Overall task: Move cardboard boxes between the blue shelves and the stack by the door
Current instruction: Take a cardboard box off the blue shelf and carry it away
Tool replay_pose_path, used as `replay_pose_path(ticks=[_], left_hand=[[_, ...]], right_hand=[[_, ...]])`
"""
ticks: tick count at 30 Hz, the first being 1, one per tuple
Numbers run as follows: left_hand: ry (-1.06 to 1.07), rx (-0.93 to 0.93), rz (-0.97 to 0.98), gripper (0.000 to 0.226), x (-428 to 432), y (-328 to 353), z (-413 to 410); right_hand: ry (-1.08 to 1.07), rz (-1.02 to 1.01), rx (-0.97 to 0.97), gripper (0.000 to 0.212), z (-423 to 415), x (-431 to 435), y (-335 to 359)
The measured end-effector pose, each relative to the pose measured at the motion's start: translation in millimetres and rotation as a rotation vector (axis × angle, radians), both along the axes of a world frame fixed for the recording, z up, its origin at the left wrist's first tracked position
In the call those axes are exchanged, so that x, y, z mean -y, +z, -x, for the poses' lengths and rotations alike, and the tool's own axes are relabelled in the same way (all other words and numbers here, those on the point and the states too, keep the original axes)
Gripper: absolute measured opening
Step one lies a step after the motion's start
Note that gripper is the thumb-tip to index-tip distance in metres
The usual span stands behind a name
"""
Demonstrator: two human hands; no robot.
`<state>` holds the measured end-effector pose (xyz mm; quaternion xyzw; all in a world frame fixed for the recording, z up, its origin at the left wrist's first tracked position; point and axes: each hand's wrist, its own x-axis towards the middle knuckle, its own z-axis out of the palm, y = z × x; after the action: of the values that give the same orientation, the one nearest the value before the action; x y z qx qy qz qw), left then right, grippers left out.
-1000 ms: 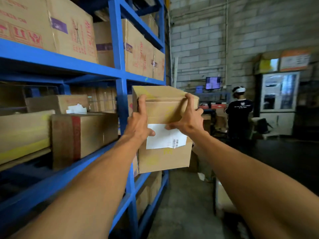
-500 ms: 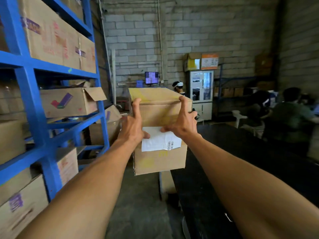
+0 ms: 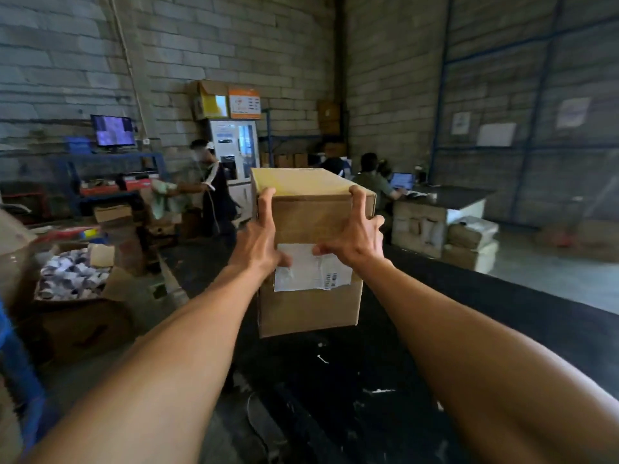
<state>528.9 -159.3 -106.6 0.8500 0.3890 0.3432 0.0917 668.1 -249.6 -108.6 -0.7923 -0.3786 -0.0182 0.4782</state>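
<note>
Cardboard box (image 3: 310, 262) held up in air, at arm's length, above dark floor (image 3: 368, 380). Left hand (image 3: 258, 241) and right hand (image 3: 356, 241) pressed on near face, fingers hooked over top edge: grip closed on box. White label (image 3: 313, 267) partly covered by thumbs. Counter (image 3: 445, 197) seen behind.

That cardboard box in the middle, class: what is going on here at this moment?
A person holds a cardboard box up in front of them with both bare hands. The left hand and right hand press against its near face, with the fingers hooked over the top edge. A white label sits between the hands. The box is in the air above a dark floor, not resting on anything. Other people work in the background.
</note>
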Motion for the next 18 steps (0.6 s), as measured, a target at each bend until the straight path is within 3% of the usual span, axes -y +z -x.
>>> replay_pose_path(ticks=[8, 14, 18], left_hand=[[-0.488, 0.024, 0.094, 0.126, 96, -38, -41], [-0.671, -0.090, 0.171, 0.129, 197, -51, -71], [-0.772, -0.088, 0.202, 0.127, 265, -56, -83]], right_hand=[[-0.323, 0.024, -0.023, 0.106, -6, 155, -37], [-0.504, 0.103, -0.049, 0.094, -13, 284, -57], [-0.583, 0.030, -0.023, 0.100, -20, 364, -69]])
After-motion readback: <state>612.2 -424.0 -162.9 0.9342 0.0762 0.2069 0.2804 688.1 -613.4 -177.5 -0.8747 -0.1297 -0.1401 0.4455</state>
